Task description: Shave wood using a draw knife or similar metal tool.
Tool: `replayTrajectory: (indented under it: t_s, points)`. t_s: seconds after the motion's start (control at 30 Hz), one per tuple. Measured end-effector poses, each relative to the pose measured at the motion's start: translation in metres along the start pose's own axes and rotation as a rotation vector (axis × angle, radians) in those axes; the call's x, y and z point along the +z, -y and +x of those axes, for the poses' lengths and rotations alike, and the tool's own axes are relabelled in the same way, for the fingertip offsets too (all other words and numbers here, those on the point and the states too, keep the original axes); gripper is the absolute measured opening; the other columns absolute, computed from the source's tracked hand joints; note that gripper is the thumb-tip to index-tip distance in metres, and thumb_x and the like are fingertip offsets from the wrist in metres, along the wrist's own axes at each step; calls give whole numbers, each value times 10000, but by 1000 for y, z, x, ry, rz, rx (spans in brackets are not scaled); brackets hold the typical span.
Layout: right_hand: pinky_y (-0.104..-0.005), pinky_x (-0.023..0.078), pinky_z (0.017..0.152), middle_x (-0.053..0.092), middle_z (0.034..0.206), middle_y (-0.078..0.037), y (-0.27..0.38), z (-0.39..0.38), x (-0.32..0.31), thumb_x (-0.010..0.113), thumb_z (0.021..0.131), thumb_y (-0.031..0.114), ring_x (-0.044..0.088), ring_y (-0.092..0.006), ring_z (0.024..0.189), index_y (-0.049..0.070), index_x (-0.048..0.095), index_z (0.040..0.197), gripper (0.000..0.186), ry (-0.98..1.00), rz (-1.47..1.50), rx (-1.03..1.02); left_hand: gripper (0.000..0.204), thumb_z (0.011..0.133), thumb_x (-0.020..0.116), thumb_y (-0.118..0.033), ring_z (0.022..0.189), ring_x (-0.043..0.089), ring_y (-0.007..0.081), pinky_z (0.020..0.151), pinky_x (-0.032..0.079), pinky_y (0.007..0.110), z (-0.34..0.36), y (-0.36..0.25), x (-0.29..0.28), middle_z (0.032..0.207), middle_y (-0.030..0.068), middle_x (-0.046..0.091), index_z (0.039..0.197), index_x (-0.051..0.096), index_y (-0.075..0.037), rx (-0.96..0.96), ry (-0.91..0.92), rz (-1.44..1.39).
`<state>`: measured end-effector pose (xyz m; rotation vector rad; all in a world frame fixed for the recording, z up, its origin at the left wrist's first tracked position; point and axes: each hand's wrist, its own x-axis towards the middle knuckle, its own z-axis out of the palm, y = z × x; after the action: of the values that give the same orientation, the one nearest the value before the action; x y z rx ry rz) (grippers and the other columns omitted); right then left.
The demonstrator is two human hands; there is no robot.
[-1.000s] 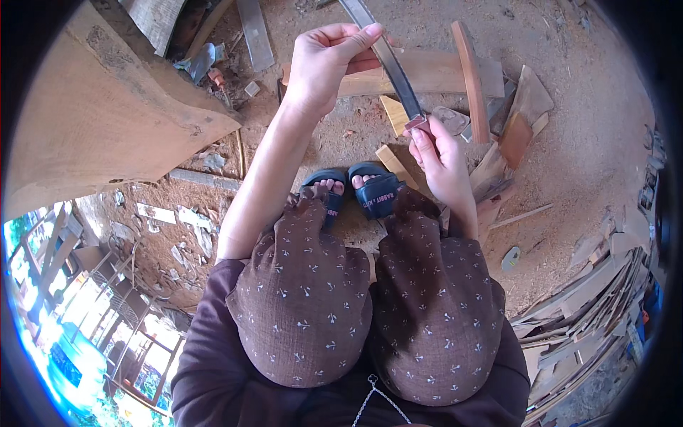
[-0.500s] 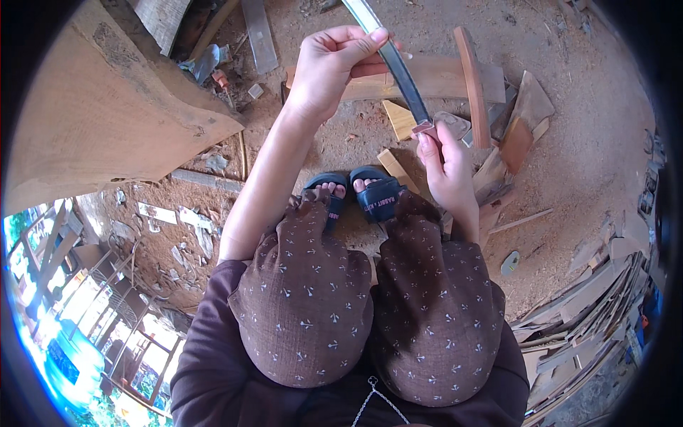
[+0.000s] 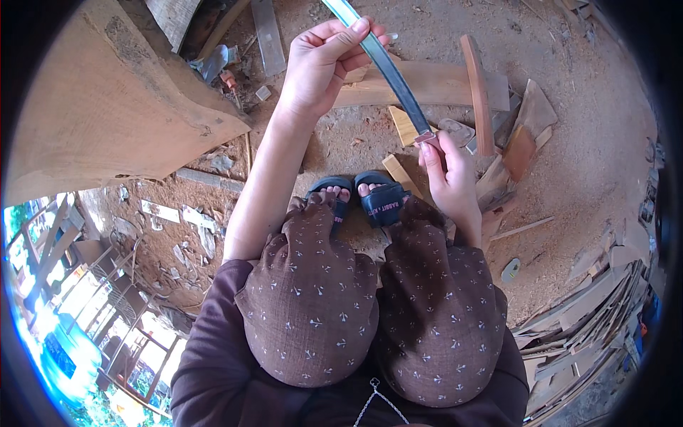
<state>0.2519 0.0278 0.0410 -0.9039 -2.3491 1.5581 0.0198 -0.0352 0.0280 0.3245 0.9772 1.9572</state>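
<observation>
A long, narrow strip [image 3: 400, 87], blade-like and slightly bowed, is held slantwise in the air above the ground [image 3: 576, 164]. Its face is dark blue-grey between 2 paler rims; higher up it turns glossy, with a pale green-white sheen, and its upper end runs out of view. The lower end meets a small reddish-brown block [image 3: 425, 139].

The left hand [image 3: 313, 75] pinches the strip between thumb and fingers, partway up. The right hand [image 3: 455, 178] is closed on the reddish-brown block, thumb on the near side; whether the block continues inside the palm, I cannot tell.

Beyond the strip lies a broad curved board [image 3: 452, 85], with a reddish plank [image 3: 478, 99] across its right end. A yellowish wood piece [image 3: 403, 127] lies nearer, and a short wooden block [image 3: 401, 173] just beside the right of 2 dark sandals [image 3: 383, 206]. A large pale slab [image 3: 107, 121] fills the ground's far left corner; thin offcuts [image 3: 590, 306] pile along its right edge.
</observation>
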Motion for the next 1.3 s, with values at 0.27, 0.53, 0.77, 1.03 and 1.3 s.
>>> replayTrajectory:
  t_s: [0.27, 0.53, 0.77, 1.03, 1.3]
  points:
    - [-316, 477, 624, 615, 795, -130, 4, 1, 8, 582, 889, 114, 625, -232, 709, -5, 554, 1038, 193, -143, 7, -16, 127, 909, 582, -113, 886, 669, 192, 773, 558, 273, -1, 1, 0, 930, 122, 675, 876, 636, -3, 10, -77, 84]
    - [-350, 498, 587, 611, 859, -132, -14, 7, 14, 643, 841, 146, 625, -283, 742, -1, 522, 1228, 431, -195, -536, -294, 139, 861, 650, -98, 797, 680, 180, 712, 569, 246, 2, 10, 1, 844, 149, 680, 844, 629, 38, 49, -313, 307]
    - [-363, 490, 569, 608, 820, -111, -20, 11, 15, 589, 882, 157, 621, -254, 687, 16, 541, 1232, 381, -204, -733, -280, 209, 873, 636, -112, 833, 677, 195, 767, 567, 268, 6, 7, 2, 880, 151, 678, 947, 627, 83, -16, -262, 394]
    - [-198, 353, 468, 533, 679, -35, -17, 5, 19, 411, 997, 237, 454, -69, 515, -41, 557, 1131, 341, 193, 550, 227, 268, 873, 630, -94, 962, 652, 242, 877, 538, 310, 7, 12, -5, 1073, 123, 627, 1100, 585, 42, -64, -75, 267]
    - [-162, 299, 443, 486, 643, 10, -22, -1, 13, 344, 1015, 267, 386, -26, 479, -11, 561, 1081, 358, 329, 819, 337, 212, 866, 618, -45, 951, 659, 254, 865, 553, 321, 3, 6, 2, 962, 98, 659, 1064, 612, 32, -103, -39, 262]
